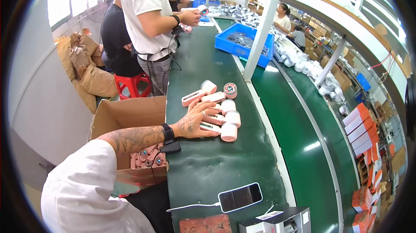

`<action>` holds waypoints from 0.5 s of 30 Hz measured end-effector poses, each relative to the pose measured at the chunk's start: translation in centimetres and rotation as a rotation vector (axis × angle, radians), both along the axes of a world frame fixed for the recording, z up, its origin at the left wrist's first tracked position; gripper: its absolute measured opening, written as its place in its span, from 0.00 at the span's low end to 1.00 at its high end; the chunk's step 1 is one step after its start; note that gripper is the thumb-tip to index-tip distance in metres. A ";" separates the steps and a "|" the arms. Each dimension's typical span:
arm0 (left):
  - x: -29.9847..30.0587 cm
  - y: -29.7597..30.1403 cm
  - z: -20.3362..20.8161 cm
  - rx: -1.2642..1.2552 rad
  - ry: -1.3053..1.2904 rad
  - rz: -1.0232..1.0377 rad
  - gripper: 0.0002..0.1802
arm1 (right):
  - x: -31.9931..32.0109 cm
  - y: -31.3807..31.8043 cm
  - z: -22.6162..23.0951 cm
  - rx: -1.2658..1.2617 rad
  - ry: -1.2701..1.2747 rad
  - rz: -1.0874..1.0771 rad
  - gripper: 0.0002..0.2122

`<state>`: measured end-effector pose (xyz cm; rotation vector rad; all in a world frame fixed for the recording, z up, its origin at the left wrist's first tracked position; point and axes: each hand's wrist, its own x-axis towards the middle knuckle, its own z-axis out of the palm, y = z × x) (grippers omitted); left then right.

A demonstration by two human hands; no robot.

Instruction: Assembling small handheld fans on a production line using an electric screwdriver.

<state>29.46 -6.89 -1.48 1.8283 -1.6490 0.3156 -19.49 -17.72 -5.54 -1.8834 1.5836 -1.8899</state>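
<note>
Gently now: keep left hand (197,122), fingers spread and flat, pressing evenly on the row of small pink plastic handheld devices with round heads (223,120) on the dark green conveyor belt (208,168). Square the row without toppling any; right hand unseen.

— Where is the left hand (197,120)?
— On the row of handheld devices (219,116) lying on the workbench (208,163).
— And around those devices?
— An open carton (125,116) stands left of them, a phone (240,197) lies nearer the person, and a bin (242,42) sits beyond, farther along the workbench.
</note>
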 end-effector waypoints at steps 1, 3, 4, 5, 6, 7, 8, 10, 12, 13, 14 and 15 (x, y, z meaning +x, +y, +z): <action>-0.2 0.1 0.3 -0.002 -0.023 0.014 0.42 | -0.4 0.4 0.0 0.006 0.000 0.000 0.25; -0.1 0.2 0.1 -0.003 -0.002 0.020 0.42 | -0.9 1.1 0.2 0.017 -0.004 -0.002 0.25; -0.1 0.1 0.1 -0.004 0.010 0.013 0.42 | -1.1 1.4 0.2 0.022 -0.009 -0.003 0.26; -0.3 0.1 0.0 -0.005 0.011 0.008 0.42 | -1.2 1.7 0.3 0.025 -0.014 -0.004 0.26; -0.3 0.1 -0.1 -0.002 -0.002 0.007 0.43 | -1.2 2.2 0.2 0.032 -0.021 -0.006 0.26; -0.2 0.2 -0.2 -0.001 -0.016 0.006 0.43 | -1.2 2.7 0.1 0.037 -0.029 -0.007 0.26; 0.0 0.2 -0.1 0.000 -0.017 0.001 0.43 | -1.1 3.1 0.1 0.041 -0.037 -0.008 0.26; 0.1 0.4 0.1 -0.013 -0.016 0.013 0.44 | -1.8 3.7 0.3 0.046 -0.043 -0.006 0.26; -0.2 0.6 0.5 -0.031 -0.009 0.013 0.45 | -2.0 4.1 0.7 0.043 -0.056 0.002 0.27; -0.3 0.6 0.6 -0.045 -0.036 0.019 0.45 | -1.9 4.1 0.9 0.038 -0.066 0.009 0.27; -0.5 0.8 0.8 -0.060 -0.064 0.027 0.46 | -1.8 4.1 1.2 0.033 -0.077 0.016 0.27; -0.9 1.1 1.0 -0.089 -0.091 0.040 0.47 | -1.7 4.3 1.4 0.030 -0.088 0.021 0.27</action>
